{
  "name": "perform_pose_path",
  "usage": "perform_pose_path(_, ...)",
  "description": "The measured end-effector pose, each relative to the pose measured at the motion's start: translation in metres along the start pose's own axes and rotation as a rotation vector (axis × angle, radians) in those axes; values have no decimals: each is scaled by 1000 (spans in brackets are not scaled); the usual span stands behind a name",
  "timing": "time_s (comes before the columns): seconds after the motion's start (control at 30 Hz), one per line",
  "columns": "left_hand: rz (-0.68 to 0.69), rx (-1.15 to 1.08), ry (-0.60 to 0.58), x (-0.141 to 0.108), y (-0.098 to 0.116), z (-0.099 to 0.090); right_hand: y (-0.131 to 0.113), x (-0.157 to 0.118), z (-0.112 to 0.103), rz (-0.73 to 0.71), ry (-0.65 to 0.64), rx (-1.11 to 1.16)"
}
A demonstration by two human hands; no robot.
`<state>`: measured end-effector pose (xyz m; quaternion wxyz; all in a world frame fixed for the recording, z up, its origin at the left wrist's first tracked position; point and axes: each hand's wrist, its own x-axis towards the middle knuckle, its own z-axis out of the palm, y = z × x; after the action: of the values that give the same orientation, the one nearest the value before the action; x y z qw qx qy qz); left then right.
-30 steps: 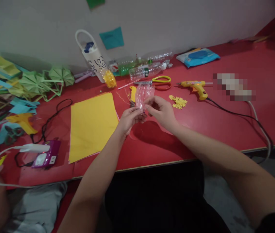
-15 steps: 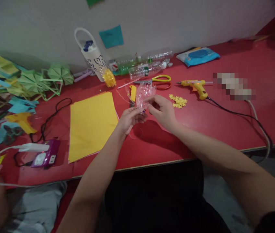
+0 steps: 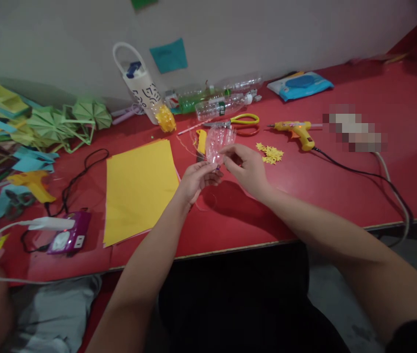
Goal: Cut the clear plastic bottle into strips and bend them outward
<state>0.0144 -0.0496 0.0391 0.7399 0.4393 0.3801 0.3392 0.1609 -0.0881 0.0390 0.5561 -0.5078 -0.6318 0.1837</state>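
Observation:
A clear piece of plastic bottle point(image 3: 219, 142), ribbed and seen end-on against the red table, lies in front of me. Its near end, with a small purple spot, is pinched by my left hand point(image 3: 200, 179). The thumb and fingers of my right hand point(image 3: 244, 164) are closed at the piece's right side; what is between the fingertips cannot be made out. Just behind are yellow-handled scissors point(image 3: 245, 119). A yellow cutter point(image 3: 201, 142) rests to the left of the piece. Small yellow stars point(image 3: 270, 153) are heaped right of my right hand.
Yellow paper sheets point(image 3: 140, 191) are stacked on the left. A yellow glue gun point(image 3: 297, 131) with a black cord lies right; another glue gun point(image 3: 34, 184) lies far left by a purple power adapter point(image 3: 69, 233). Bottles point(image 3: 223, 105) and a white tumbler point(image 3: 138, 88) line the wall. Another person's arm shows at left.
Almost nothing differs. Both hands keep their grip and place, with only a very slight shift of the clear plastic piece.

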Motion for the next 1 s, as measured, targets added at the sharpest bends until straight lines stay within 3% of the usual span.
perform_pose_path(0.3, 118, 90, 33, 2, -3, -1, 1, 3, 1, 156, -11, 75)
perform_pose_path(0.5, 208, 155, 69, 3, -6, -1, 4, 3, 1, 167, -25, 79)
perform_pose_path(1.0, 141, 187, 49, 2, -6, -1, 3, 10, -5, 167, -60, -94)
